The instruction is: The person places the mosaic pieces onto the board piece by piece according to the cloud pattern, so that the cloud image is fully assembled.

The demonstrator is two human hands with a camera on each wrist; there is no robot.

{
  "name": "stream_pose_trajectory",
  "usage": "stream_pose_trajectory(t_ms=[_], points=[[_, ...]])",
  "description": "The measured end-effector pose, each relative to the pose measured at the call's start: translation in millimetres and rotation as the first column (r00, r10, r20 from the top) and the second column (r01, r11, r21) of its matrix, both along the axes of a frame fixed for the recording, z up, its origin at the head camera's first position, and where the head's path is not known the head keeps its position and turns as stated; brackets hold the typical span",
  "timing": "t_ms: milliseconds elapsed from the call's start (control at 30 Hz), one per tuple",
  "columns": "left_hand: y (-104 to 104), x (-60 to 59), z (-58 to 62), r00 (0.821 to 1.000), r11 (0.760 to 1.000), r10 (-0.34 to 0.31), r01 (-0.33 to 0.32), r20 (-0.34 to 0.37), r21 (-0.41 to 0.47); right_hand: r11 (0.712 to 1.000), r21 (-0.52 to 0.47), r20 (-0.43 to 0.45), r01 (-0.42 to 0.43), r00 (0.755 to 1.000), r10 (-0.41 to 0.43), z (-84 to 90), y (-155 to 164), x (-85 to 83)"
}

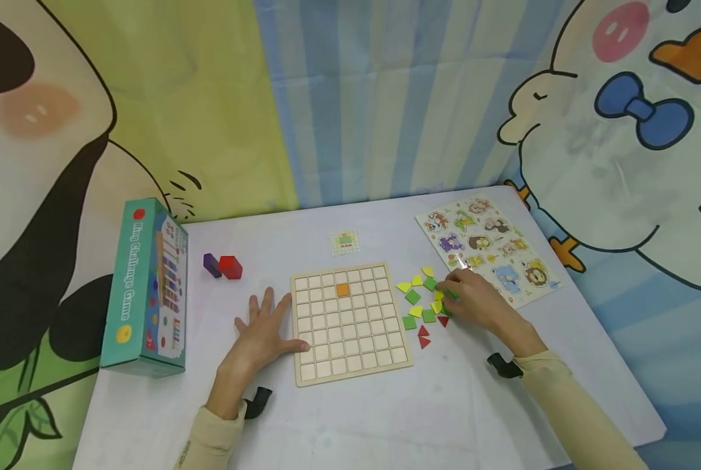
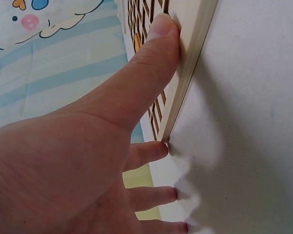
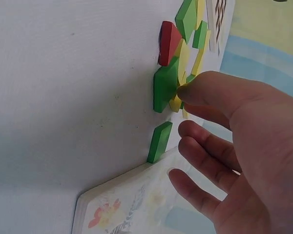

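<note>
While left hand (image 1: 260, 336) splays, right (image 1: 477, 301) curls.

Right grip (image 1: 474, 297) hides part of animal board (image 1: 491, 238); pattern card (image 1: 345, 242) detail too small. Left wrist view crops left grip (image 2: 93, 151).

Pale gridded board (image 1: 349, 332); green, yellow, red pieces (image 1: 429, 316)
</note>
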State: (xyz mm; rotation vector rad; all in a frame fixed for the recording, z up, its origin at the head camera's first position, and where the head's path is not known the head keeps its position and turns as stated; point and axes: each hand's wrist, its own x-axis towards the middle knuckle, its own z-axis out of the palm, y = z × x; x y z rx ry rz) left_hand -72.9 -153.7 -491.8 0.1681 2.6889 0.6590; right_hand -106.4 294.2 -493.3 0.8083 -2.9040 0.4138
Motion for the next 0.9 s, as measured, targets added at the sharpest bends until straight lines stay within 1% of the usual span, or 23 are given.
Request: stream_pose_trajectory(t_ms=[200,300,400,500,633,767,900], points=[[0.6,-0.4,0.0,1.000,1.000,-0.005,0.005,0.002,-0.005,0.998,0.016,0.048,0.068,0.996,-0.069,-1.5,2.1,0.4],[1.5,-0.9,1.5,1.000,1.000,-0.003,0.003,0.008,-0.006,0.995,0.009,0.053,0.097,0.994,-0.097,-2.9,3.5,0.0],[2.2,-0.6,2.7,1.000,1.000,-0.001,0.001,0.006,-0.004,0.995,0.008,0.034,0.104,0.994,-0.104,-5.6,4.8,-0.5],[2.3,0.2,3.1,1.000,1.000,0.000,0.000,0.010,-0.008,0.995,0.027,-0.008,0.094,0.996,-0.093,-8.9,5.3,-1.3],[1.8,1.0,3.4,1.000,1.000,-0.001,0.001,0.009,-0.007,0.993,0.055,-0.049,0.100,0.994,-0.097,-11.0,4.3,-2.5],[1.4,0.8,4.1,1.000,1.000,-0.003,0.003,0.003,-0.004,0.992,0.047,-0.066,0.115,0.992,-0.112,-8.4,0.9,-4.0],[0.9,0.5,2.8,1.000,1.000,-0.004,0.004,0.005,-0.004,0.995,0.010,-0.089,0.104,0.991,-0.103,-1.4,-7.5,-6.6]])
